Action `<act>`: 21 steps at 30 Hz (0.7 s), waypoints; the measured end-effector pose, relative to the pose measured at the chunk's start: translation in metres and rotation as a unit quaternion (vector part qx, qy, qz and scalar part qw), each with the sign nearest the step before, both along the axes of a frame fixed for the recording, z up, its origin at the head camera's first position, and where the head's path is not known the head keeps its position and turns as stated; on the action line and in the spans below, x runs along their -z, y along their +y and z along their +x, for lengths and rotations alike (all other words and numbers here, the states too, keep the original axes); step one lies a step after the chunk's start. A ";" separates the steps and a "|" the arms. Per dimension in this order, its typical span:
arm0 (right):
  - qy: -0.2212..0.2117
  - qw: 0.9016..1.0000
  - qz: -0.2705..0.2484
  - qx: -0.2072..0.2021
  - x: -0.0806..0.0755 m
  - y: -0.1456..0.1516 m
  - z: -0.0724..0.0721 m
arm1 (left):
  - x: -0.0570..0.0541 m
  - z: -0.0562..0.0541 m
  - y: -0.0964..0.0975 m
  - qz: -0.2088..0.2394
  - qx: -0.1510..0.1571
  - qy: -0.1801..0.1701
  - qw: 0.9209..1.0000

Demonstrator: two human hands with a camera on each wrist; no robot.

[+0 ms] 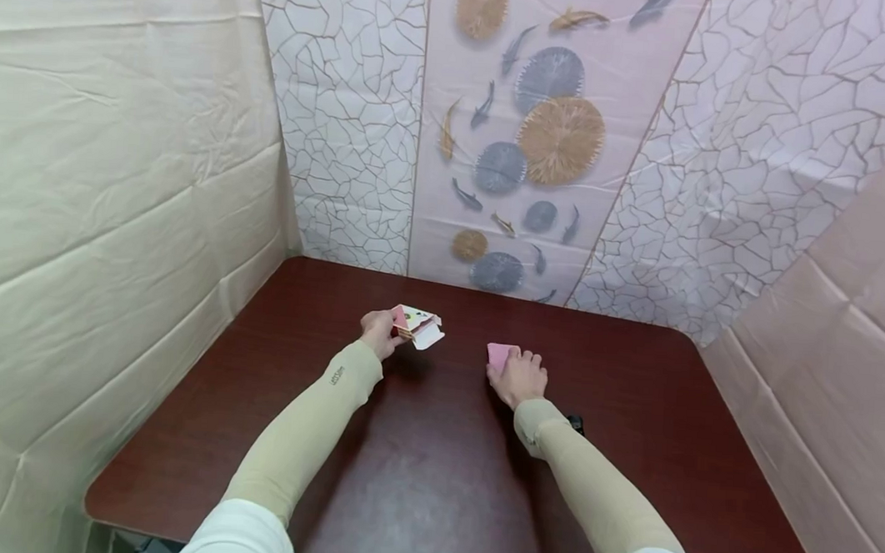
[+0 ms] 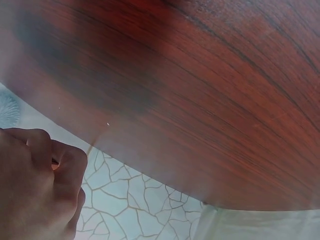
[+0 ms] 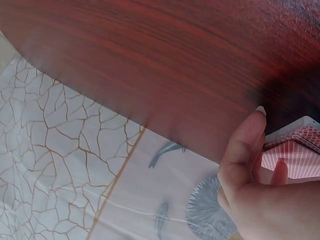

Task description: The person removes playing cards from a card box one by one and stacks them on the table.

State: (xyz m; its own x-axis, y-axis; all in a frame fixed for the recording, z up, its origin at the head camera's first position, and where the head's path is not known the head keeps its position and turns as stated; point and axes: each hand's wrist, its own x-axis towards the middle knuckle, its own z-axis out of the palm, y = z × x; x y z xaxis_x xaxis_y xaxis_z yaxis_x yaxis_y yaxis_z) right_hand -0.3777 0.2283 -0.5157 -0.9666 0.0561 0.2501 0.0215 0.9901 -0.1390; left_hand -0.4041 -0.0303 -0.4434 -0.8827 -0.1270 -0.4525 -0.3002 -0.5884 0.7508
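Note:
My left hand point(image 1: 379, 333) holds a small playing-card box point(image 1: 414, 319) by its left side, above the far middle of the table. White flaps stand out from the box's right end. In the left wrist view only the curled left hand point(image 2: 40, 182) shows, with the box out of sight. To the right, my right hand point(image 1: 521, 379) grips a pack of playing cards point(image 1: 500, 355). The right wrist view shows these cards point(image 3: 297, 152) with red-and-white patterned backs, slightly fanned, beside the thumb and fingers of the right hand point(image 3: 265, 197).
A dark red wood-grain table point(image 1: 417, 467) lies under both hands. Behind it hangs a cloth printed with fish and round leaves point(image 1: 555, 140). Beige cloth walls point(image 1: 115, 209) stand on both sides. A small dark item point(image 1: 575, 423) shows at the right wrist.

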 end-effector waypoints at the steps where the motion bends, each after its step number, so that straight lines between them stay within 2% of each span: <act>1: -0.002 1.000 0.005 0.000 0.000 -0.001 0.000 | 0.001 0.000 0.000 0.000 -0.002 0.001 1.000; 6: -0.017 1.000 0.008 -0.001 0.001 -0.001 0.000 | 0.003 0.000 0.001 0.003 -0.008 0.003 1.000; 10: -0.045 0.999 0.006 0.008 0.002 0.002 0.005 | 0.004 0.004 0.003 -0.001 0.007 -0.006 1.000; 12: -0.045 0.999 0.010 0.009 0.002 0.003 0.006 | 0.005 0.004 0.004 -0.002 0.011 -0.007 1.000; 14: -0.017 1.000 0.016 -0.004 0.000 0.002 0.005 | 0.005 0.004 0.004 -0.002 0.010 -0.001 1.000; 17: 0.063 0.996 0.023 -0.056 -0.008 -0.005 0.002 | 0.003 0.002 0.003 -0.001 0.002 0.008 1.000; 19: 0.115 0.987 0.026 -0.108 -0.017 -0.013 -0.001 | 0.001 0.000 0.002 -0.001 -0.001 0.011 1.000; 21: 0.145 0.976 0.022 -0.162 -0.027 -0.024 -0.002 | 0.000 0.000 0.001 -0.002 -0.003 0.012 1.000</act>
